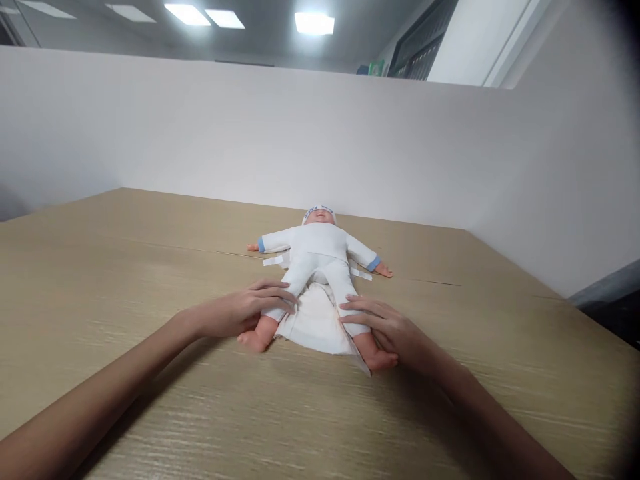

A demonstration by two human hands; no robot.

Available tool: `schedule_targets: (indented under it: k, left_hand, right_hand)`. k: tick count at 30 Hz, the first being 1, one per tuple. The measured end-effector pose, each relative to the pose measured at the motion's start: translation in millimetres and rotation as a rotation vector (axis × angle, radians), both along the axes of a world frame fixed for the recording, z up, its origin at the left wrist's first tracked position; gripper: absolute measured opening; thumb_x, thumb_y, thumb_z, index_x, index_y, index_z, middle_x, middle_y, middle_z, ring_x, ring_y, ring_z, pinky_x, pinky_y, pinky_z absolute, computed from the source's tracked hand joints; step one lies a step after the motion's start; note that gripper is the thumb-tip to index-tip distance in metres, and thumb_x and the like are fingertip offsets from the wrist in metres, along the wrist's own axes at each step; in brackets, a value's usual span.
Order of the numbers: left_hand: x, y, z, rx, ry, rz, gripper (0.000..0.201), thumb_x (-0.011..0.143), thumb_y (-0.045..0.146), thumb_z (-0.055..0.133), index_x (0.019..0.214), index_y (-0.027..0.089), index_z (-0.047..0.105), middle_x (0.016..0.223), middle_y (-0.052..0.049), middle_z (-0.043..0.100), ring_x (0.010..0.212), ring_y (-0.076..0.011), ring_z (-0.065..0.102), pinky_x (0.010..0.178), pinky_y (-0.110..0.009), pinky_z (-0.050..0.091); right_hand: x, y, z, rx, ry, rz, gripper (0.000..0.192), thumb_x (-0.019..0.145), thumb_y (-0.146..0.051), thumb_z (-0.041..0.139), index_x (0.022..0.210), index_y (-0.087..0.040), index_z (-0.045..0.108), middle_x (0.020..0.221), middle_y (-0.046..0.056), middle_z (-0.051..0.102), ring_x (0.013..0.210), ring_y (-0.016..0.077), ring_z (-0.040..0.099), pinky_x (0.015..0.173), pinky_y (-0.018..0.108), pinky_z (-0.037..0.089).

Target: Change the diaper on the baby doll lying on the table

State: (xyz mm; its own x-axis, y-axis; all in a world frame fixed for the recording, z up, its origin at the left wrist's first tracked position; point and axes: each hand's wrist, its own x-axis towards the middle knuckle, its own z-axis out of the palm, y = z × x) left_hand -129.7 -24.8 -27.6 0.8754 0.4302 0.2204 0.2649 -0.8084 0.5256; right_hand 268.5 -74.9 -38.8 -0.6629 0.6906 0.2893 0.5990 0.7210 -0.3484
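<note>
A baby doll [319, 241] in a white suit with blue cuffs lies on its back, head away from me, arms spread and legs apart. Beneath its hips a white diaper [315, 325] is unfolded, its front part spread flat between the legs towards me. Two white fastening tabs, a left tab [273, 261] and a right tab [361, 274], stick out beside the waist. My left hand [250, 308] has its fingers curved over the doll's lower leg on the left. Around the other lower leg, my right hand [385, 325] is closed likewise. Both thumbs are mostly hidden.
The wood-grain table [225, 407] has a thin seam running across behind the doll. A pale partition wall [280, 140] rises at the table's far edge and continues along the right. Dark items [615, 303] stand beyond the right edge.
</note>
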Motion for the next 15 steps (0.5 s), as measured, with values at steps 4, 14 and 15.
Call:
schedule_targets:
  k: [4, 14, 15]
  left_hand:
    - [2, -11, 9.9, -0.084, 0.002, 0.080, 0.050, 0.103, 0.012, 0.050, 0.146, 0.034, 0.064, 0.155, -0.005, 0.063, 0.158, -0.0329, 0.042, 0.124, -0.056, 0.046]
    - [40, -39, -7.0, 0.217, 0.079, 0.337, 0.029, 0.094, 0.033, 0.072, 0.119, 0.024, 0.060, 0.138, -0.012, 0.063, 0.129, -0.0386, 0.051, 0.110, -0.056, 0.047]
    - [42, -38, -8.7, 0.229, 0.083, 0.352, 0.022, 0.095, 0.027, 0.068, 0.116, 0.024, 0.060, 0.135, -0.011, 0.064, 0.126, -0.0372, 0.052, 0.108, -0.054, 0.047]
  right_hand:
    - [2, 1, 7.4, -0.123, 0.118, -0.012, 0.046, 0.112, -0.026, 0.037, 0.130, -0.033, 0.079, 0.148, 0.004, 0.071, 0.147, 0.0242, 0.060, 0.120, 0.047, 0.053]
    - [-39, -37, 1.5, 0.095, -0.130, -0.169, 0.068, 0.096, -0.057, 0.071, 0.153, -0.022, 0.059, 0.154, 0.020, 0.061, 0.147, 0.0412, 0.054, 0.118, 0.061, 0.049]
    - [-41, -37, -2.3, 0.131, -0.133, -0.186, 0.056, 0.101, -0.049, 0.065, 0.150, -0.022, 0.062, 0.151, 0.020, 0.063, 0.146, 0.0403, 0.055, 0.117, 0.060, 0.050]
